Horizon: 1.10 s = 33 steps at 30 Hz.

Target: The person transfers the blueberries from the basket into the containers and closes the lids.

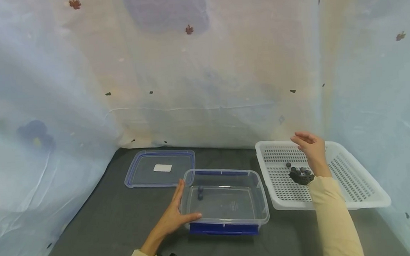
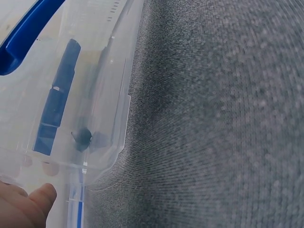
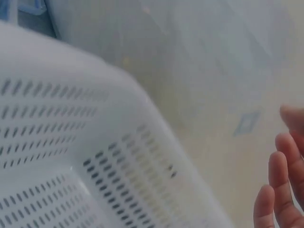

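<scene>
My left hand is at the left end of a clear plastic box with blue clips, its thumb over the front rim and its fingers straight along the side. Two small dark blue balls, blueberry-like, lie in the box near its left end. In the left wrist view a dark ball shows through the box's wall. My right hand is raised over a white slotted basket, fingers loosely bent with nothing visible in them. Several similar dark balls lie in the basket.
A clear lid with a blue seal and a white label lies behind and left of the box on the dark grey cloth. Pale patterned sheeting hangs behind and at both sides, close to the basket's right edge.
</scene>
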Tool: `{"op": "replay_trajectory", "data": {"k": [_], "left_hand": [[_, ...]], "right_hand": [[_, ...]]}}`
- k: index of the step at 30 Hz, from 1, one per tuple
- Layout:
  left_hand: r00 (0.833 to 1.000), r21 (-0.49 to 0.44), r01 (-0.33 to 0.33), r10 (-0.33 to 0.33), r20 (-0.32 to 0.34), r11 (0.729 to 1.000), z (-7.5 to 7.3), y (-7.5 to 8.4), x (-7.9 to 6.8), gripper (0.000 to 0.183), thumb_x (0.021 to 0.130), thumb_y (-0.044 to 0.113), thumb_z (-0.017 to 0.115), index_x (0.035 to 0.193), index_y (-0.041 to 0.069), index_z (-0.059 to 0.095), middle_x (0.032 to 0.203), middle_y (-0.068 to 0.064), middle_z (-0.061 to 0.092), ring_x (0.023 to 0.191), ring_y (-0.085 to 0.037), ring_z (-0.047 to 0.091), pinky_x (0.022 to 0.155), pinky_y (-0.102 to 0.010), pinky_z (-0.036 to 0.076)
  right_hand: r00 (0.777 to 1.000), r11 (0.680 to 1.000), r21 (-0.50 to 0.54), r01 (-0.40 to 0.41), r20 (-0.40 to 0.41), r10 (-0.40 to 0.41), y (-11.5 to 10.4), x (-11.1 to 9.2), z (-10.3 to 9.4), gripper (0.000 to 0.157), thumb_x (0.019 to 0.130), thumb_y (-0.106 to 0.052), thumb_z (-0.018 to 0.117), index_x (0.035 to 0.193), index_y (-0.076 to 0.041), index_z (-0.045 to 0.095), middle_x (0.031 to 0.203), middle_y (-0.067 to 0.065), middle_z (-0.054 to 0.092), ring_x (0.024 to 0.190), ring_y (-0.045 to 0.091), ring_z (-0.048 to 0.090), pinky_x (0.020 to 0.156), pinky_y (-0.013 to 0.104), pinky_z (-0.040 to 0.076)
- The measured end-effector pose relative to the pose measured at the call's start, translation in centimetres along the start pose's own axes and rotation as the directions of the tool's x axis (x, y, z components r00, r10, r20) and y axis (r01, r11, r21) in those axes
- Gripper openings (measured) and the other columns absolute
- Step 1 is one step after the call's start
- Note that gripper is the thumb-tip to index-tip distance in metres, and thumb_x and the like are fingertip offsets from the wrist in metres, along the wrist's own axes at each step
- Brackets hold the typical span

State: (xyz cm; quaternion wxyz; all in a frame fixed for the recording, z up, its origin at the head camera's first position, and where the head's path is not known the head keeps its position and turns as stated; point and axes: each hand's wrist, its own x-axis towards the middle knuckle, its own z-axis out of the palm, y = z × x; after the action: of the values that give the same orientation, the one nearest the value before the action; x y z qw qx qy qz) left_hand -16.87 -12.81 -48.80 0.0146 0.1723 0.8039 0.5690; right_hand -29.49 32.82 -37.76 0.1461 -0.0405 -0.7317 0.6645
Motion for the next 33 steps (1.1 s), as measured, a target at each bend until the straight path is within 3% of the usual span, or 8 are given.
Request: {"op": "replay_trajectory", "data": {"k": [3,6,11,14,18,22,29,33], "left_hand": [[1.000,-0.013,0.001,-0.001,0.001,1.000,0.0,0.0,0.1,0.120,0.073,0.029,0.086,0.157,0.012,0.003,0.161,-0.006,-0.008,0.144,-0.032,-0.005,0.109,-0.061,0.005],[1.000,-0.030,0.003,-0.003,0.003,1.000,0.0,0.0,0.1,0.120,0.073,0.030,0.086,0.157,0.014,0.002,0.161,-0.006,-0.008,0.144,-0.032,-0.006,0.109,-0.061,0.004],[1.000,-0.040,-0.009,0.009,0.000,0.999,0.0,-0.2,0.2,0.119,0.074,0.029,0.085,0.157,0.014,0.001,0.161,-0.007,-0.008,0.144,-0.033,-0.005,0.110,-0.061,0.006],[1.000,-0.044,-0.014,0.013,-0.008,0.999,0.0,-0.3,0.3,0.119,0.073,0.028,0.086,0.157,0.012,0.002,0.161,-0.007,-0.008,0.144,-0.032,-0.005,0.110,-0.060,0.007],[1.000,-0.048,-0.015,0.014,-0.007,0.999,0.1,-0.3,0.2,0.119,0.073,0.027,0.086,0.156,0.010,0.003,0.161,-0.007,-0.007,0.144,-0.033,-0.005,0.109,-0.061,0.006],[1.000,-0.047,-0.011,0.011,-0.004,0.999,0.2,-0.2,0.2,0.118,0.073,0.027,0.086,0.156,0.008,0.004,0.161,-0.007,-0.007,0.144,-0.033,-0.005,0.110,-0.060,0.006],[1.000,-0.040,-0.027,0.027,-0.017,0.999,0.1,-0.4,0.1,0.118,0.073,0.024,0.086,0.156,0.006,0.004,0.161,-0.010,-0.007,0.144,-0.037,-0.005,0.109,-0.062,0.007],[1.000,-0.047,-0.023,0.022,-0.021,0.999,0.1,-0.5,0.0,0.118,0.073,0.023,0.086,0.156,0.007,0.004,0.161,-0.009,-0.007,0.144,-0.036,-0.005,0.109,-0.061,0.009]], "right_hand": [[0.997,0.994,-0.078,-0.072,-0.044,0.069,1.0,0.3,-0.5,0.029,0.089,-0.024,0.073,0.115,-0.015,0.066,0.097,-0.012,0.063,0.098,0.004,0.055,0.092,0.033,0.043],[0.992,0.975,-0.192,-0.111,-0.087,0.095,2.3,0.8,-0.8,0.039,0.090,-0.028,0.071,0.123,-0.008,0.064,0.106,-0.003,0.064,0.101,0.010,0.054,0.096,0.042,0.043],[0.977,0.909,-0.374,-0.185,-0.168,0.130,5.1,1.5,-1.3,0.042,0.084,-0.026,0.076,0.117,-0.002,0.068,0.119,0.015,0.063,0.104,0.027,0.057,0.088,0.048,0.048],[0.972,0.873,-0.434,-0.223,-0.163,0.168,6.2,1.3,-1.7,0.041,0.084,-0.022,0.075,0.116,0.001,0.067,0.126,0.023,0.059,0.114,0.038,0.053,0.094,0.054,0.044],[0.975,0.827,-0.517,-0.223,-0.108,0.196,7.3,0.7,-2.3,0.044,0.087,-0.017,0.070,0.121,0.009,0.061,0.129,0.029,0.054,0.118,0.046,0.048,0.098,0.058,0.038],[0.977,0.779,-0.591,-0.210,-0.089,0.195,8.2,0.3,-2.7,0.040,0.086,-0.015,0.072,0.117,0.009,0.063,0.121,0.029,0.059,0.107,0.044,0.054,0.088,0.054,0.044],[0.972,0.760,-0.608,-0.230,-0.113,0.204,9.8,0.0,-2.3,0.038,0.085,-0.010,0.072,0.116,0.009,0.064,0.121,0.028,0.060,0.110,0.043,0.053,0.091,0.054,0.042],[0.981,0.744,-0.640,-0.192,-0.098,0.168,10.0,0.1,-2.2,0.036,0.080,-0.006,0.076,0.111,0.010,0.066,0.112,0.027,0.064,0.103,0.042,0.057,0.087,0.053,0.044]]}}
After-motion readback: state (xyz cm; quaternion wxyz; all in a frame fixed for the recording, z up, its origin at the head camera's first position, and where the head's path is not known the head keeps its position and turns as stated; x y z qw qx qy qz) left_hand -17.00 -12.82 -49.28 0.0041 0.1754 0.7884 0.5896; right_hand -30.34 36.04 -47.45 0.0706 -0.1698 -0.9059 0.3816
